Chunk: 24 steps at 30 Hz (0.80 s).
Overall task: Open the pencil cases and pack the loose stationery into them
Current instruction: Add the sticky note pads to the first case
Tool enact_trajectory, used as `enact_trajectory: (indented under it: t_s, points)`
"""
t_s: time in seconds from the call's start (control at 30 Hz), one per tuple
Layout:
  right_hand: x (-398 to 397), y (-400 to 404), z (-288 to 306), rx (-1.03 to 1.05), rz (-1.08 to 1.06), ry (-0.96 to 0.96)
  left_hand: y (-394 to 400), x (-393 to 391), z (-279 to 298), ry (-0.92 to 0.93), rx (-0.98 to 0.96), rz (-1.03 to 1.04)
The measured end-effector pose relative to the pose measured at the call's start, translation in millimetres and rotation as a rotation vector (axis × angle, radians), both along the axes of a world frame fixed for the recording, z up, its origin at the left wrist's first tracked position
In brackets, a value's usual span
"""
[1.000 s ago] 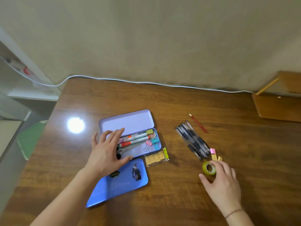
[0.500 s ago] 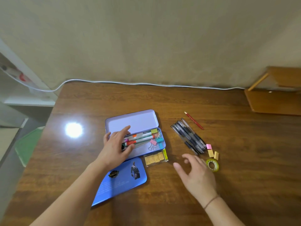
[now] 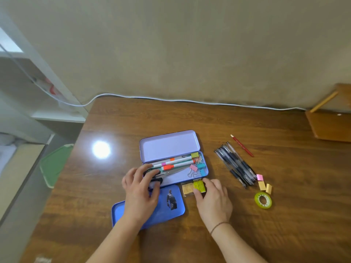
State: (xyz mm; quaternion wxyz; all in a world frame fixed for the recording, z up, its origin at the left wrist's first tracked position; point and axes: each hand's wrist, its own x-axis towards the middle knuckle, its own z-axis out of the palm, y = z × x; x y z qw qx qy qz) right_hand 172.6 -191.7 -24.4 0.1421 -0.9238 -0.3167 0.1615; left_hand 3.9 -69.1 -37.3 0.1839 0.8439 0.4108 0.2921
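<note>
A lilac tin pencil case (image 3: 171,144) lies open mid-table, holding markers, scissors (image 3: 167,172) and binder clips. My left hand (image 3: 140,186) rests on the case's left end, fingers over the scissor handles. A shut blue tin case (image 3: 171,209) lies in front, partly under my left forearm. My right hand (image 3: 212,200) pinches a small yellow-labelled packet (image 3: 193,186) beside the open case. A bundle of black pens (image 3: 235,166), a red pencil (image 3: 242,145), small pink and yellow erasers (image 3: 263,184) and a green tape roll (image 3: 263,200) lie loose to the right.
A white cable (image 3: 190,100) runs along the table's far edge by the wall. A wooden board (image 3: 330,126) sits at the far right. The table's left edge drops to a floor with a green mat (image 3: 55,164) and a white shelf (image 3: 57,114).
My right hand left the tape roll and moved left onto the yellow-labelled packet. My left hand slid down to the scissor handles at the open case's left end.
</note>
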Motion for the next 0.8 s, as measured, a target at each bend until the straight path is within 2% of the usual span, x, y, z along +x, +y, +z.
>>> enact_trajectory:
  t_s: [0.17,0.3,0.4,0.47,0.53,0.6,0.7,0.8]
  points:
    - [-12,-8,6,0.117,-0.121,0.127,-38,18,-1,0.147,0.155,-0.358]
    - [-17,-20,8,0.143,-0.160,0.229,-64,39,12,0.160,0.057,-0.442]
    - [-15,-36,13,0.311,-0.191,0.337,-79,51,26,0.039,-0.235,-0.409]
    - [-11,-42,18,0.449,-0.101,0.232,-87,58,37,-0.115,-0.538,-0.321]
    - [-7,-43,23,0.549,0.084,0.052,-90,66,45,-0.279,-0.755,-0.208]
    - [-4,-37,25,0.607,0.205,-0.020,-88,71,48,-0.383,-0.863,-0.084]
    - [-7,-29,28,0.636,0.357,0.027,-78,71,46,-0.496,-1.003,0.088]
    - [-7,-27,33,0.680,0.480,0.111,-61,64,44,-0.561,-1.111,0.099]
